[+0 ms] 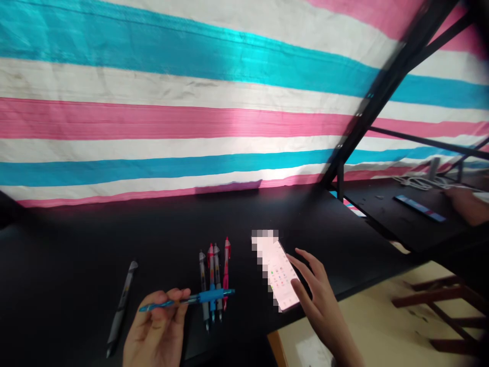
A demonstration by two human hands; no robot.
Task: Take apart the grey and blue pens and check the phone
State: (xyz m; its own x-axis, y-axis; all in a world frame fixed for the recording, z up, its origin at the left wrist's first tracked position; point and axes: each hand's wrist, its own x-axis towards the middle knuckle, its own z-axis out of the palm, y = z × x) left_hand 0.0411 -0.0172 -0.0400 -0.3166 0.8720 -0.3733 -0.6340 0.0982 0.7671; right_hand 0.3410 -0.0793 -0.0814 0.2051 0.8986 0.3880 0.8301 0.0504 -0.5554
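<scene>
the left hand (pixel 153 334) pinches a blue pen (pixel 209 296) above the black surface (pixel 76 285), the pen's long axis running crosswise with its grip end pointing right, in front of four pens (pixel 217 270) lying side by side, clip ends away from the camera. a grey pen (pixel 121 308) slants at left, while the right hand (pixel 317 285) stands open, fingers spread, at the right edge of a lit phone (pixel 282 275).

The phone (pixel 284 285) is pixelated, its left edge probably hidden.
</scene>
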